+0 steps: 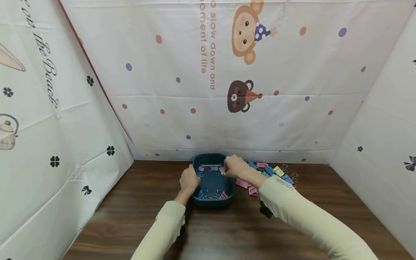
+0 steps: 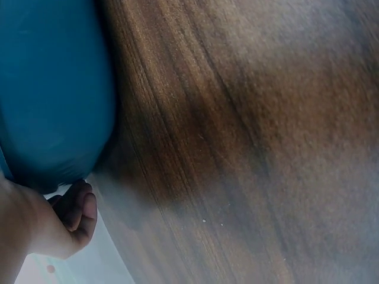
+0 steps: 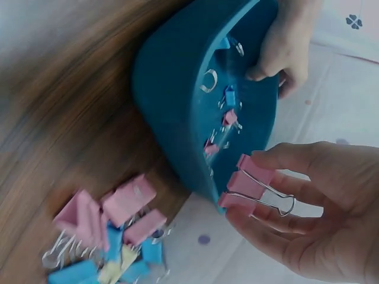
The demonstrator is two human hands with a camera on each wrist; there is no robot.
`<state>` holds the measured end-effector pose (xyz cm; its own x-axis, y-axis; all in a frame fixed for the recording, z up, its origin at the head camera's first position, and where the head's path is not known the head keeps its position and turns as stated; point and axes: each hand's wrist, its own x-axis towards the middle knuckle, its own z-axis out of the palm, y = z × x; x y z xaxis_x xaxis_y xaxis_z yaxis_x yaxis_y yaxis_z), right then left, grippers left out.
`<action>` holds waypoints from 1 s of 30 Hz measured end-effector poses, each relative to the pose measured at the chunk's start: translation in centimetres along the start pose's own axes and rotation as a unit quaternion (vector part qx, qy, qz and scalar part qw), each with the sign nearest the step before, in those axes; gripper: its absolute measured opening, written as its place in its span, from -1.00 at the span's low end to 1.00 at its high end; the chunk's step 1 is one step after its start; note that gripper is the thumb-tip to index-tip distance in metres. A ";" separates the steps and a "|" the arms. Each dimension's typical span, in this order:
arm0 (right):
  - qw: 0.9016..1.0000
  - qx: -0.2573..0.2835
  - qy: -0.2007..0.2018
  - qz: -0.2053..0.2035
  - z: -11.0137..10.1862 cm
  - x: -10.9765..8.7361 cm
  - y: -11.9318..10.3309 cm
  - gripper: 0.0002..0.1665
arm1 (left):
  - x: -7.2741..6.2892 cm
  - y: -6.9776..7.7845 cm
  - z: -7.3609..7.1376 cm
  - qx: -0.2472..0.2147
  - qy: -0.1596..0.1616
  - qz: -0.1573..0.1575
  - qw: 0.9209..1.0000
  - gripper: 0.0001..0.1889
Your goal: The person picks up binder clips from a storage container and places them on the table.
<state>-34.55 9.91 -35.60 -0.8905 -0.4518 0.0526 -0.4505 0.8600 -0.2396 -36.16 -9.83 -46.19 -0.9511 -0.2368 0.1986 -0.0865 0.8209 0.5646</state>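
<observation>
A deep blue plastic box stands on the table with several small binder clips in it, pink and blue among them. My left hand grips the box's left wall, its thumb inside the rim as the right wrist view shows. Over the box's right rim, my right hand pinches a larger pink binder clip between thumb and fingers. The clip's wire handles point back toward the palm. In the head view the right hand hides this clip.
To the right of the box lies a pile of larger binder clips in pink, blue and yellow, partly behind the right forearm in the head view. White printed cloth walls the wooden table at the back and sides.
</observation>
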 end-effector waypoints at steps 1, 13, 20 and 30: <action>1.000 -0.004 0.008 -0.006 -0.2 -0.4 0.5 -0.94 | 0.0 0.0 0.0 -0.001 0.000 -0.001 1.000 -0.52; 0.999 0.012 -0.012 -0.040 0.2 -4.8 4.2 -0.92 | 0.3 -0.3 0.2 0.013 -0.001 -0.003 1.000 -0.48; 0.997 0.020 -0.058 -0.039 3.4 -4.7 4.6 -0.83 | 0.2 -0.1 0.3 0.007 -0.011 0.002 1.000 -0.48; 0.998 0.021 -0.060 -0.028 6.4 -3.6 4.7 -0.74 | 0.1 -0.4 0.0 0.018 -0.001 0.007 1.000 -0.51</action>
<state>-33.09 14.07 -43.13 -0.8495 -0.5253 -0.0484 -0.4934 0.8236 -0.2798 -36.26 -10.20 -46.43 -0.9530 -0.2244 0.2035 -0.0846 0.8422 0.5324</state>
